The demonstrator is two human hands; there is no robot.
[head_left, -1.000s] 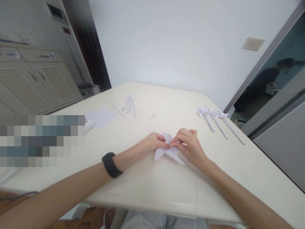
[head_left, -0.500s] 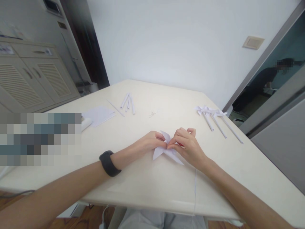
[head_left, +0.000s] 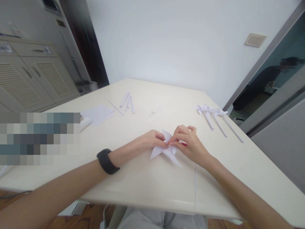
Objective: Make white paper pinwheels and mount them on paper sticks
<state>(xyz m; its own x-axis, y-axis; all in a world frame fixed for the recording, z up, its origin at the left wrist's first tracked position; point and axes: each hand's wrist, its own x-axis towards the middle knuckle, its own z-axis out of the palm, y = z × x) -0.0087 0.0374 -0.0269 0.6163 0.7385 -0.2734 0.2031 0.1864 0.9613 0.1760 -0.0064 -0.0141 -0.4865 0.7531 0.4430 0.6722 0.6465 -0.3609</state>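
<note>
A white paper pinwheel sits between my hands near the table's front edge, its pointed blades spread out. From the left, my left hand pinches it close to the centre with thumb and fingers. My right hand comes from the other side, fingertips pressed together at the pinwheel's middle, touching the paper beside my left thumb. Something small and red shows under the right fingers; most of it is hidden. What exactly lies between the right fingertips is covered.
Finished pinwheels on paper sticks lie at the right. Several rolled paper tubes, a thin stick, paper sheets and small white scraps lie further back. A thin white strip hangs toward the front edge.
The pinwheel has turned and shifted slightly left between my fingers. More of the red thing shows under my right hand, and both hands keep their grip.
</note>
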